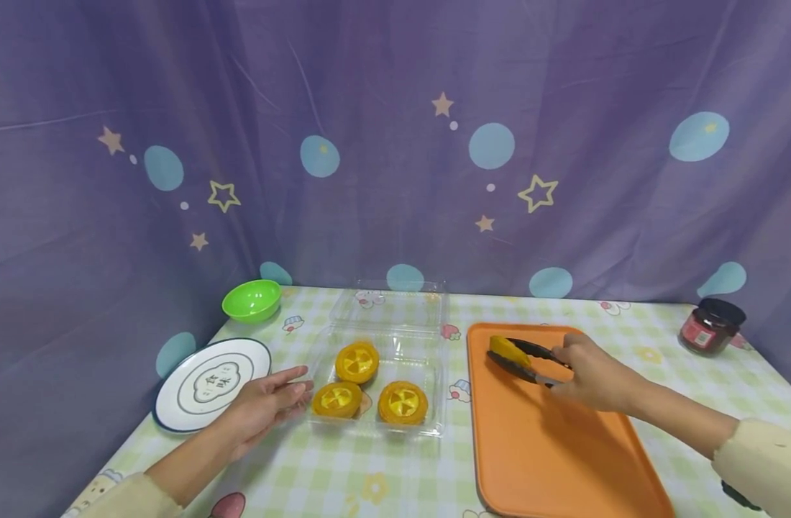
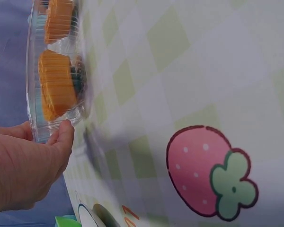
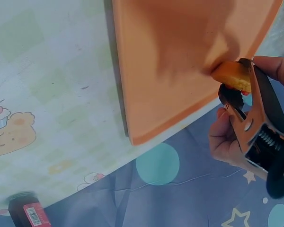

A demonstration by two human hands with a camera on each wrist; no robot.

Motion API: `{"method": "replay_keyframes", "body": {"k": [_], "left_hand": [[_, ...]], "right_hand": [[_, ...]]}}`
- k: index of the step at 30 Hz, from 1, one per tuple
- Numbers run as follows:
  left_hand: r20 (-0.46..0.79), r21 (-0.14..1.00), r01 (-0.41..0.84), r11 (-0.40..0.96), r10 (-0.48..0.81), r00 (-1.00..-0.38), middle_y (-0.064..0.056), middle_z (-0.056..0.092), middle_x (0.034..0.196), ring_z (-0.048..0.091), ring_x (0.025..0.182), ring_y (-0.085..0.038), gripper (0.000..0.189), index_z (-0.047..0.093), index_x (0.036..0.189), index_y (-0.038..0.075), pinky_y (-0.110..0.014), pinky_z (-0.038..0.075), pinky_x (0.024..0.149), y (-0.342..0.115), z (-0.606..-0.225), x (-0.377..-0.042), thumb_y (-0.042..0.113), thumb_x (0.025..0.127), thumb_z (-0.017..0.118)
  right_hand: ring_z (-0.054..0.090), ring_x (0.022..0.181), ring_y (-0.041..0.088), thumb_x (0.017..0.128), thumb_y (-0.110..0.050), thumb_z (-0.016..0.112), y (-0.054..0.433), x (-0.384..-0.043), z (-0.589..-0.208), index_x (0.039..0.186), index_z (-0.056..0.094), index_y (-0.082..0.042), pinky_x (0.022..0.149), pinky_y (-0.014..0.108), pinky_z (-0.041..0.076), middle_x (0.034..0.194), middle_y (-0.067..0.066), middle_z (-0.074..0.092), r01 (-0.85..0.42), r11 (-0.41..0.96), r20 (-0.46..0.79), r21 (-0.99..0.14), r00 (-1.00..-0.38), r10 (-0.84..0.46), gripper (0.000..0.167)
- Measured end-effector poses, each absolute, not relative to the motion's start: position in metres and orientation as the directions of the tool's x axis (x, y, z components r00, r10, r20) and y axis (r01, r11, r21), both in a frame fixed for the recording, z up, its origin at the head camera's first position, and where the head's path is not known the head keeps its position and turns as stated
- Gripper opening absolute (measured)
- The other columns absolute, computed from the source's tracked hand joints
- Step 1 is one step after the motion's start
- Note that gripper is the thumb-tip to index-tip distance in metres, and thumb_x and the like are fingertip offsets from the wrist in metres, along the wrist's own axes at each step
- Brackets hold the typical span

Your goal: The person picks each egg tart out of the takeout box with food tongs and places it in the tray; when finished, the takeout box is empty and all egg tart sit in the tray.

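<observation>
My right hand (image 1: pixel 592 374) grips black-and-metal tongs (image 1: pixel 528 360), their tips closed around a small golden-yellow pastry (image 1: pixel 508 351). In the right wrist view a bit of red shows at the edge of the pastry (image 3: pixel 232 75), which is held over the upper part of an orange tray (image 1: pixel 531 446). On the left, my left hand (image 1: pixel 266 406) has its fingers extended against the left side of a clear plastic box (image 1: pixel 437 381). Three egg tarts (image 1: pixel 403 403) sit inside, and the hinged lid (image 1: pixel 395 306) lies back, away from me.
A white plate (image 1: pixel 175 396) with a dark rim and printed characters lies left of my left hand. Behind it stands a green bowl (image 1: pixel 253 301). A dark-lidded jar (image 1: pixel 711 327) is at the far right. A purple curtain (image 1: pixel 395 144) hangs along the checked tablecloth's (image 1: pixel 318 475) back edge.
</observation>
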State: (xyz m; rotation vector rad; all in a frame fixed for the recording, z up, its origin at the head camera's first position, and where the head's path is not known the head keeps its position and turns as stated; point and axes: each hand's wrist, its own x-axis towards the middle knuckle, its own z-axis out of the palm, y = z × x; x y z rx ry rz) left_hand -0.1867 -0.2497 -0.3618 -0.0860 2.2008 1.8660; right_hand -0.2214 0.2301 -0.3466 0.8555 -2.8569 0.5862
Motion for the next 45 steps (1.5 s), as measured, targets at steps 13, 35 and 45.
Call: {"method": "replay_keyframes", "body": {"k": [13, 35, 45], "left_hand": [[-0.23, 0.961, -0.206, 0.186, 0.12, -0.966, -0.03, 0.037, 0.145, 0.042, 0.131, -0.04, 0.051, 0.028, 0.147, -0.007, -0.042, 0.048, 0.102, -0.25, -0.362, -0.187, 0.01, 0.102, 0.046], [-0.241, 0.958, -0.217, 0.189, 0.113, -0.964, -0.03, 0.037, 0.145, 0.042, 0.131, -0.041, 0.051, 0.029, 0.147, -0.007, -0.042, 0.048, 0.102, -0.249, -0.36, -0.187, 0.009, 0.101, 0.047], [-0.244, 0.955, -0.217, 0.2, 0.12, -0.962, -0.031, 0.037, 0.145, 0.041, 0.131, -0.041, 0.05, 0.028, 0.147, -0.007, -0.041, 0.048, 0.102, -0.249, -0.36, -0.187, 0.01, 0.102, 0.045]], "right_hand": [[0.034, 0.07, 0.016, 0.07, -0.011, 0.078, 0.229, -0.219, -0.347, 0.104, 0.066, 0.008, 0.054, 0.022, 0.033, 0.077, 0.002, 0.041, -0.526, 0.789, 0.189, -0.317, -0.851, -0.491, 0.041], [0.04, 0.08, 0.019, 0.067, -0.029, 0.083, 0.224, -0.205, -0.307, 0.123, 0.058, 0.011, 0.059, 0.026, 0.037, 0.091, 0.003, 0.047, -0.467, 0.819, 0.116, -0.333, -0.882, -0.456, 0.073], [0.037, 0.074, 0.016, 0.066, -0.026, 0.08, 0.213, -0.207, -0.303, 0.12, 0.061, 0.008, 0.055, 0.023, 0.032, 0.084, 0.002, 0.042, -0.499, 0.801, 0.165, -0.331, -0.866, -0.471, 0.067]]}}
